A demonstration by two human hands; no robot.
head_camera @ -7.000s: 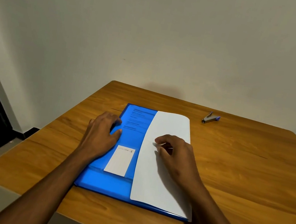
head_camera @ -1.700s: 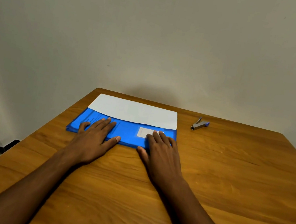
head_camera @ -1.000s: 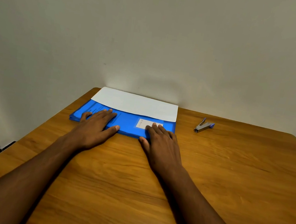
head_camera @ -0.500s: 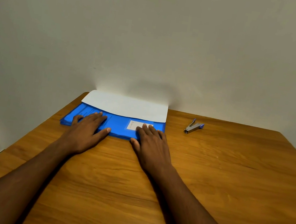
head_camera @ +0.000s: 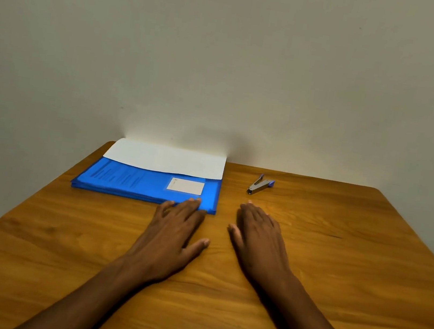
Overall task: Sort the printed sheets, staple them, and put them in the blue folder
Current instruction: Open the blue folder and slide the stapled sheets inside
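The blue folder (head_camera: 134, 183) lies flat at the far left of the wooden table (head_camera: 335, 266), pushed against the wall. White printed sheets (head_camera: 166, 159) stick out of its far edge, and a white label sits on its cover. My left hand (head_camera: 174, 234) lies flat on the table with straight fingers, the fingertips just reaching the folder's near right corner. My right hand (head_camera: 258, 238) rests flat on the bare wood to the right of the folder, touching nothing else. A small silver and blue stapler (head_camera: 260, 185) lies beyond my right hand.
A plain pale wall (head_camera: 252, 71) rises directly behind the table's far edge. The table's left edge drops off to a dark floor at the lower left.
Both hands have slid off the folder toward me and to the right. The folder stays against the wall, where it was pushed over the last two seconds.
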